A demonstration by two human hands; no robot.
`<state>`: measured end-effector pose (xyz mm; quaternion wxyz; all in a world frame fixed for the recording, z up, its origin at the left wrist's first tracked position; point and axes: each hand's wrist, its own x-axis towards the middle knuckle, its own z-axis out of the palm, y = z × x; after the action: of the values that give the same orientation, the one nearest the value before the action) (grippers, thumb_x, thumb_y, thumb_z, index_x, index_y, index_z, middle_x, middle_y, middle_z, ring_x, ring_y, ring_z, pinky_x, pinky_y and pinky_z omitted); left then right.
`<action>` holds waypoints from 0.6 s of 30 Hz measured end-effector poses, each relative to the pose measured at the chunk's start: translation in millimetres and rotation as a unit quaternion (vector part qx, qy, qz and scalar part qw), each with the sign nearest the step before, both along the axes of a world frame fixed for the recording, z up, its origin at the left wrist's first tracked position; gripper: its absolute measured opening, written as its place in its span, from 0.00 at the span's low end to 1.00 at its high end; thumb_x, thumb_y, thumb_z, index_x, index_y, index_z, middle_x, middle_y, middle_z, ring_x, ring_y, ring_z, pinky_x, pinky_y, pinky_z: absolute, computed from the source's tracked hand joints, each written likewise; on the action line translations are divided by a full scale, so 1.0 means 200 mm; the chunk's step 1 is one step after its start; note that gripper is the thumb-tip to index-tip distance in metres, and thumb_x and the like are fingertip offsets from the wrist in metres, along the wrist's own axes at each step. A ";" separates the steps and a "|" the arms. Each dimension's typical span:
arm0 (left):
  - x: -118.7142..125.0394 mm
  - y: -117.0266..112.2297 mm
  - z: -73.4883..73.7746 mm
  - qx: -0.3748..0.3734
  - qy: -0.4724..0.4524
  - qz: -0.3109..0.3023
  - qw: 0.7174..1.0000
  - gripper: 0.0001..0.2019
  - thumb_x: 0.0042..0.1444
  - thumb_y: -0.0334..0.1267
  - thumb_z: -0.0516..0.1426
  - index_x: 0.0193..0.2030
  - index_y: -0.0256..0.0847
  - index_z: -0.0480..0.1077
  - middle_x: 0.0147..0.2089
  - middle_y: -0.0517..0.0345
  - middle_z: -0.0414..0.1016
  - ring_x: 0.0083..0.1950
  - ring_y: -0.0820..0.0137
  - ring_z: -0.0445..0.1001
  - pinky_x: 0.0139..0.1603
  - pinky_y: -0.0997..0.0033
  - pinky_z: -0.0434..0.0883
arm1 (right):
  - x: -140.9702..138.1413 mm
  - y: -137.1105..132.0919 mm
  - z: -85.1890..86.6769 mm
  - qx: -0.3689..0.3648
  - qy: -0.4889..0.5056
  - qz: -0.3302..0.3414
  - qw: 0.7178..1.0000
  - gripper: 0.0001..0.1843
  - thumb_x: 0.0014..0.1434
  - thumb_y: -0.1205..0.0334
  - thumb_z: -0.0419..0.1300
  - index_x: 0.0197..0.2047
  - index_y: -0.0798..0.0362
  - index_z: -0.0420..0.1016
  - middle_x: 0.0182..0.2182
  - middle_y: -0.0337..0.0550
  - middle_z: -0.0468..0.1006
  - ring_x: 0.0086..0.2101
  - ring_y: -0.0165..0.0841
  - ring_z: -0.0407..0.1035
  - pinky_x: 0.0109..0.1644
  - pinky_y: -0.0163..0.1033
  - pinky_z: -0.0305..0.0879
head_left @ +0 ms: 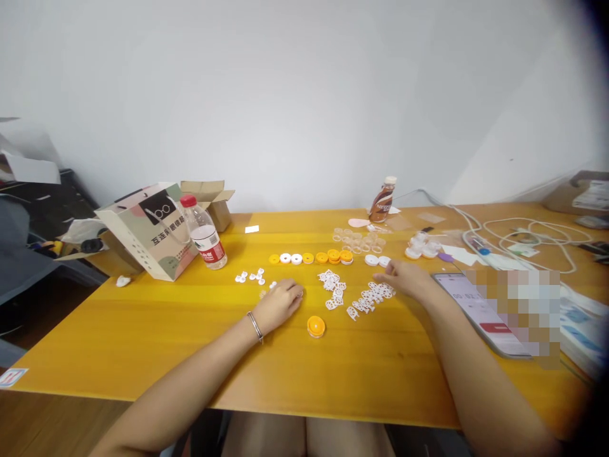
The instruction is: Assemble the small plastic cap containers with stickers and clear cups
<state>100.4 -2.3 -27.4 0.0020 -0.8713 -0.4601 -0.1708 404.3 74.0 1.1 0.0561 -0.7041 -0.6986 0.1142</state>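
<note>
My left hand (283,301) rests on the table with its fingers bent down and held together; what lies under the fingertips is hidden. Beside it are small white knobs (257,276). My right hand (404,278) reaches in from the right, thumb apart from the index finger, nearest to two white discs (372,260). Below its thumb lie white openwork pieces (368,298), with another heap of such pieces (332,281) to the left. An orange round part with a white base (316,326) stands alone in front, between my hands.
A row of orange and white round parts (309,258) stands beyond my hands, with clear rings (356,240) behind. On the left are a water bottle (207,240) and paper bag (155,235). A coffee bottle (383,202), phone (476,308) and cables (533,228) occupy the right.
</note>
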 end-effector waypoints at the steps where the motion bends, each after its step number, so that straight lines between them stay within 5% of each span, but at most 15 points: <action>1: 0.00 0.00 0.00 0.005 0.005 0.003 1.000 0.09 0.58 0.34 0.45 0.39 0.39 0.65 0.36 0.54 0.66 0.39 0.70 0.66 0.40 0.71 0.65 | 0.00 0.00 0.00 -0.021 0.001 0.005 1.000 0.17 0.45 0.45 0.55 0.26 0.52 0.64 0.23 0.42 0.73 0.25 0.34 0.67 0.25 0.34 0.53; 9: 0.01 0.00 0.00 0.022 0.041 0.012 0.999 0.09 0.55 0.30 0.47 0.40 0.39 0.64 0.36 0.54 0.66 0.39 0.69 0.66 0.41 0.70 0.65 | -0.12 -0.03 -0.02 -0.026 0.040 0.083 0.995 0.10 0.46 0.56 0.58 0.25 0.53 0.63 0.23 0.41 0.72 0.25 0.31 0.66 0.25 0.32 0.55; 18: 0.00 0.00 -0.01 0.035 0.038 0.013 0.999 0.10 0.56 0.30 0.45 0.41 0.40 0.64 0.35 0.53 0.68 0.38 0.66 0.66 0.39 0.67 0.65 | -0.17 -0.03 -0.06 0.008 0.247 0.132 0.960 0.05 0.47 0.65 0.56 0.30 0.54 0.68 0.25 0.40 0.74 0.24 0.28 0.67 0.28 0.33 0.62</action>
<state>100.6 -3.0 -29.3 0.0527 -0.8705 -0.4647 -0.1532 369.3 67.8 -10.1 0.2173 -0.5549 -0.7507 0.2853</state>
